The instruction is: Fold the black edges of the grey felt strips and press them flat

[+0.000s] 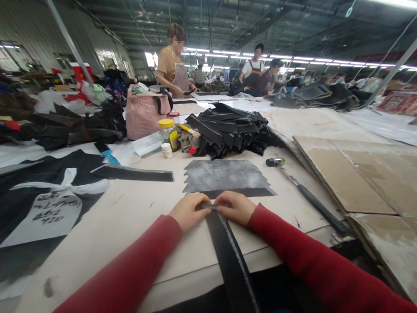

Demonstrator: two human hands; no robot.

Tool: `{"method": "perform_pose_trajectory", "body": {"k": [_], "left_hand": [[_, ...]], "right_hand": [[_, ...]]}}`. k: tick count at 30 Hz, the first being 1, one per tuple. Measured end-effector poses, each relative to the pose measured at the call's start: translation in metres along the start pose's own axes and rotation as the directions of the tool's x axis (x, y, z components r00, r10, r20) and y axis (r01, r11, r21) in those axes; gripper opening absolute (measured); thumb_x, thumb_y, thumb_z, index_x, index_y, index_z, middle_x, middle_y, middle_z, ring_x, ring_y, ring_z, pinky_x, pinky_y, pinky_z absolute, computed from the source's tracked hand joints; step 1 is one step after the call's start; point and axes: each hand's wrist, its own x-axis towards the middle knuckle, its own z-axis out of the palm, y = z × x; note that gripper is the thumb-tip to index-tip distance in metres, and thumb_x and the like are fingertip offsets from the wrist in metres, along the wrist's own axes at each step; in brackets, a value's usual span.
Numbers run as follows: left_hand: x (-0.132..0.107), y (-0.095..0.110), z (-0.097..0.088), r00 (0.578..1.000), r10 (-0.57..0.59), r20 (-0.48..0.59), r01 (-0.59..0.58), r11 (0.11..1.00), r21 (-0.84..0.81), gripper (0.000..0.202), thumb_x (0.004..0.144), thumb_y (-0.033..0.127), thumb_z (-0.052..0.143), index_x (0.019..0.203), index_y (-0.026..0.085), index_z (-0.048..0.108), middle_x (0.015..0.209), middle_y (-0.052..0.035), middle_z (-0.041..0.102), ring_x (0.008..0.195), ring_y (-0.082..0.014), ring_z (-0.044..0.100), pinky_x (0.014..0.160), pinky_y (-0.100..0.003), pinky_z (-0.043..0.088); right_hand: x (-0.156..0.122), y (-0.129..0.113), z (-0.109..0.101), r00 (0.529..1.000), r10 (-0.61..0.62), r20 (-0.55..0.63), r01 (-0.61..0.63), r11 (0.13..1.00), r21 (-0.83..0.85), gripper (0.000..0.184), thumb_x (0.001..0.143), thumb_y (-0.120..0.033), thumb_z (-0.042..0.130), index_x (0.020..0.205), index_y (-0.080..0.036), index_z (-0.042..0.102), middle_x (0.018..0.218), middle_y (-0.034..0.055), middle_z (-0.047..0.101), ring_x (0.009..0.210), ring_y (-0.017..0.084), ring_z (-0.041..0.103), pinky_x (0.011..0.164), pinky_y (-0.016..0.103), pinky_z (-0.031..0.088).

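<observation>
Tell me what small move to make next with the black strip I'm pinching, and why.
Perhaps press the far end of the black strip flat: your left hand and right hand pinch it there, close together, and the grey showing between them may be a fold.

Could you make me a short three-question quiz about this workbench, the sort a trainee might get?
1. The left hand and right hand pinch the end of a: (a) paper tag, (b) black strip, (c) face mask?
2. True or false: the pink bag stands to the left of the clear jar.
3. Fill in: the jar's lid is ____ in colour.

Key: 1. b; 2. true; 3. yellow.
</observation>
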Motion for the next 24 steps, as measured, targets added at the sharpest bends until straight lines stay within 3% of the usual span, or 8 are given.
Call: {"method": "perform_pose_trajectory", "body": {"k": [5, 13, 17, 24], "left_hand": [[-0.0003, -0.0066, -0.0050, 0.997, 0.068, -0.025, -0.069, 0.996, -0.064, 0.018, 0.074, 0.012, 0.045, 0.082, 0.017, 0.060, 0.081, -0.0024, 0.056, 0.078, -0.0134, 0.052, 0.072, -0.026, 0.041], [0.0021, -0.0038, -0.0033, 0.997, 0.079, 0.011, -0.079, 0.997, -0.022, 0.028, 0.072, 0.008, 0.044, 0.091, 0.018, 0.062, 0.081, -0.0030, 0.056, 0.077, -0.0137, 0.052, 0.072, -0.026, 0.042], [0.0020, -0.0032, -0.0018, 0.998, 0.057, 0.000, -0.057, 0.998, -0.018, 0.026, 0.070, 0.007, 0.044, 0.085, 0.018, 0.062, 0.079, -0.0024, 0.056, 0.075, -0.0135, 0.052, 0.071, -0.026, 0.042], [-0.0001, -0.0016, -0.0011, 0.996, 0.084, -0.029, -0.085, 0.996, -0.026, 0.024, 0.067, 0.003, 0.043, 0.076, 0.017, 0.060, 0.078, -0.0011, 0.053, 0.075, -0.0127, 0.050, 0.070, -0.025, 0.041]], "right_hand": [[-0.0013, -0.0026, -0.0031, 0.998, -0.063, -0.016, 0.063, 0.998, -0.030, 0.017, 0.070, -0.015, 0.054, 0.085, -0.014, 0.062, 0.075, 0.0021, 0.057, 0.066, 0.010, 0.050, 0.062, 0.021, 0.038], [-0.0013, -0.0056, -0.0028, 0.997, -0.078, -0.013, 0.077, 0.994, -0.080, 0.022, 0.071, -0.012, 0.053, 0.091, -0.014, 0.062, 0.074, 0.0027, 0.056, 0.070, 0.011, 0.051, 0.067, 0.023, 0.039], [-0.0029, -0.0050, -0.0025, 0.997, -0.069, -0.027, 0.067, 0.995, -0.071, 0.016, 0.070, -0.011, 0.053, 0.082, -0.014, 0.063, 0.071, 0.0017, 0.056, 0.066, 0.010, 0.049, 0.064, 0.022, 0.038], [-0.0033, -0.0011, -0.0026, 0.978, -0.209, -0.010, 0.208, 0.976, -0.070, 0.019, 0.072, -0.007, 0.049, 0.083, -0.014, 0.062, 0.077, 0.0031, 0.055, 0.077, 0.012, 0.050, 0.073, 0.024, 0.039]]}}
